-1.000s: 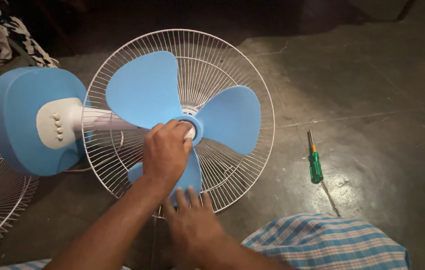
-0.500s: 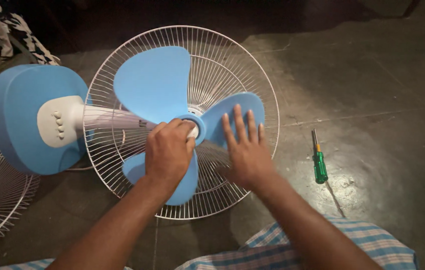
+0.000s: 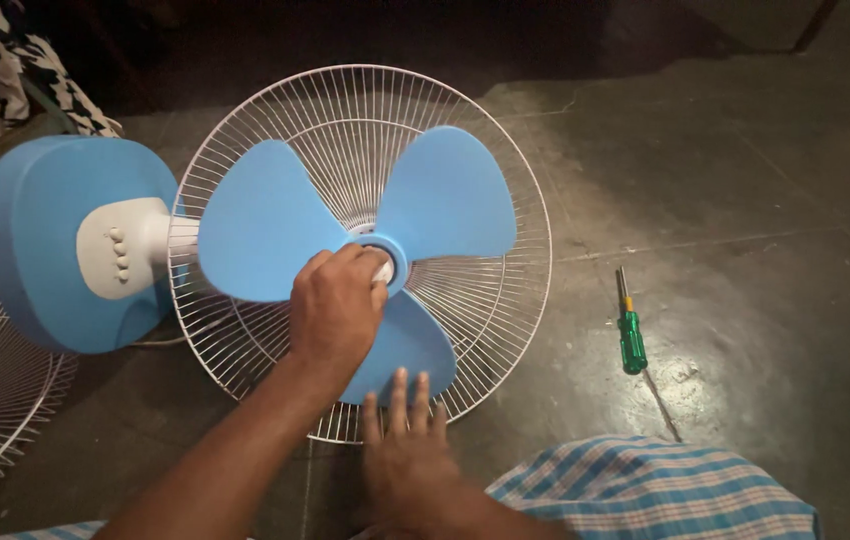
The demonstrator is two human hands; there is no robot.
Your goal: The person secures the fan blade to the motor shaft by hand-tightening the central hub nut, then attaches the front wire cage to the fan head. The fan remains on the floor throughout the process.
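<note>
Blue plastic three-bladed fan propeller is seated in the white wire rear guard lying mid-floor. Its white hub cap is gripped by the left hand; the lowest blade is touched by the right hand, fingers spread flat. A green-handled screwdriver lies well apart.

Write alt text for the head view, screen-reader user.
A person's left hand grips the white hub cap of a blue three-blade fan lying in its white wire guard on a dark floor, while the right hand fingertips rest on the lowest blade. A green screwdriver lies to the right.
</note>
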